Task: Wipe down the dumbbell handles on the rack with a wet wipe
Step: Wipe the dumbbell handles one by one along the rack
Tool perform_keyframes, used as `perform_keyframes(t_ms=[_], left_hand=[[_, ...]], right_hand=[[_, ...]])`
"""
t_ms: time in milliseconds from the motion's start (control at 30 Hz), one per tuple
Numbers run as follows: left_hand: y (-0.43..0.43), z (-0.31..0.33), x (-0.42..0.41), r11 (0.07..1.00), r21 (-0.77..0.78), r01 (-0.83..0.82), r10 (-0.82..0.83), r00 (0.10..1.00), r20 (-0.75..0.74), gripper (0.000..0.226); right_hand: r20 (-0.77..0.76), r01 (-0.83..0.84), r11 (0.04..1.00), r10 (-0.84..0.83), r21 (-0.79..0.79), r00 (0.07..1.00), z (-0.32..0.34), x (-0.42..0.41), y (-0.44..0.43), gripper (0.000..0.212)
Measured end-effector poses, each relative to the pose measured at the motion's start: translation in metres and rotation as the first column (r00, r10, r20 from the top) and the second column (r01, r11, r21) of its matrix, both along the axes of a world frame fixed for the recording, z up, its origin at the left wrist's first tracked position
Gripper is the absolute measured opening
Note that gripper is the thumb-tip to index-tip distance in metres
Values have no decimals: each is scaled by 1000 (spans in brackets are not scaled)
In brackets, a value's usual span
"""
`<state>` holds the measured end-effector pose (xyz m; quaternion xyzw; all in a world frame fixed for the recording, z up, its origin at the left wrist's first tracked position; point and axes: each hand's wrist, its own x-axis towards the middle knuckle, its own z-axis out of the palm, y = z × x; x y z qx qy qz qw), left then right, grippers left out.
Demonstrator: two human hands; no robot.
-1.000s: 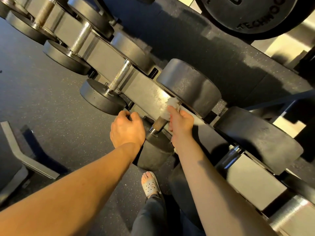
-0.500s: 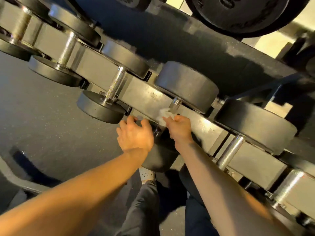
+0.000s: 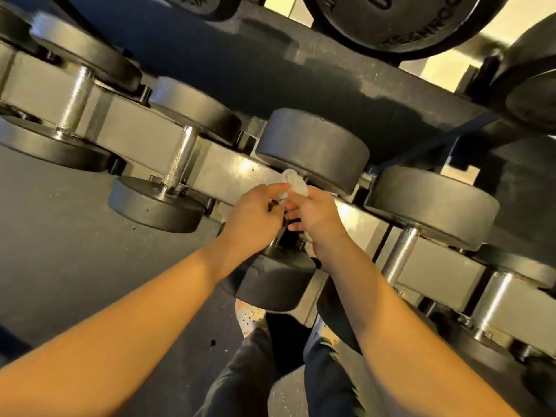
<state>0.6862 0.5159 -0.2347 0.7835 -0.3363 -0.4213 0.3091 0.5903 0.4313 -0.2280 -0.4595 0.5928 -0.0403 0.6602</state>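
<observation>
The left hand (image 3: 255, 212) curls its fingers (image 3: 272, 189) onto the wet wipe (image 3: 293, 183). The wipe sticks up between both hands, just over the dumbbell (image 3: 313, 145) handle on the rack (image 3: 228, 173). The right hand (image 3: 319, 215) pinches it too.

I'm in a gym: a long metal rack (image 3: 132, 136) carries a row of black dumbbells (image 3: 156, 203), big round weight plates (image 3: 400, 22) sit beyond it, and dark speckled rubber flooring (image 3: 60, 251) lies underfoot.
</observation>
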Motion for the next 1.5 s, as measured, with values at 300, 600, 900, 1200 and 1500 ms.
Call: perform_keyframes(t_ms=[300, 600, 900, 1200, 1500], left_hand=[[-40, -13, -4, 996, 63, -62, 57, 995, 77, 37], [-71, -20, 23, 904, 406, -133, 406, 564, -719, 37], [-57, -48, 28, 948, 216, -233, 302, 873, -384, 11], [-46, -30, 38, 809, 423, -407, 577, 421, -700, 30], [-52, -35, 16, 878, 108, -466, 477, 835, -276, 12]], right_hand=[[-179, -96, 838, -2, -537, 984, 43, -42, -15, 23], [-374, -342, 389, -7, -855, 928, 14, 32, -77, 29], [-326, -285, 418, -28, -863, 945, 5, 29, -74, 24], [-347, -298, 424, -43, -855, 937, 5, 30, -72, 34], [-397, -346, 431, -31, -834, 917, 5, 28, -75, 25]])
